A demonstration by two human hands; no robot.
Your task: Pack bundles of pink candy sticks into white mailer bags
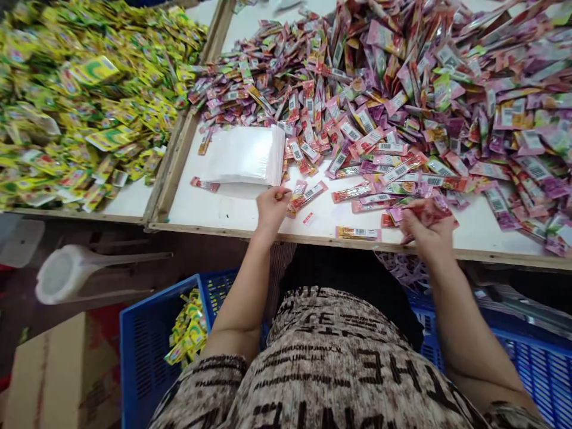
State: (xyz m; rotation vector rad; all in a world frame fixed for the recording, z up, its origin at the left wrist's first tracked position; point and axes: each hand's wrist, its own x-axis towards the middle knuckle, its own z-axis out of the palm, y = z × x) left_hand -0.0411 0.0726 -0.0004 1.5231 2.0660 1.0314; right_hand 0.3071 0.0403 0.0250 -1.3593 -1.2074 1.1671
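My left hand is closed at the table's front side, just below the corner of a stack of clear plastic bags. Whatever its fingers pinch, if anything, is too small to make out. A few pink-and-red stick packets with barcodes lie right beside it. Over to the right, my right hand is curled around pink-red stick packets, partly hidden by the fingers. Between the hands, a single orange-and-pink packet rests along the front edge, with a small red-and-white slip to its left.
A large heap of pink and purple packets covers the back and right of the white table. Past a wooden divider lies a heap of yellow packets. Below are blue crates, a white stool and a cardboard box.
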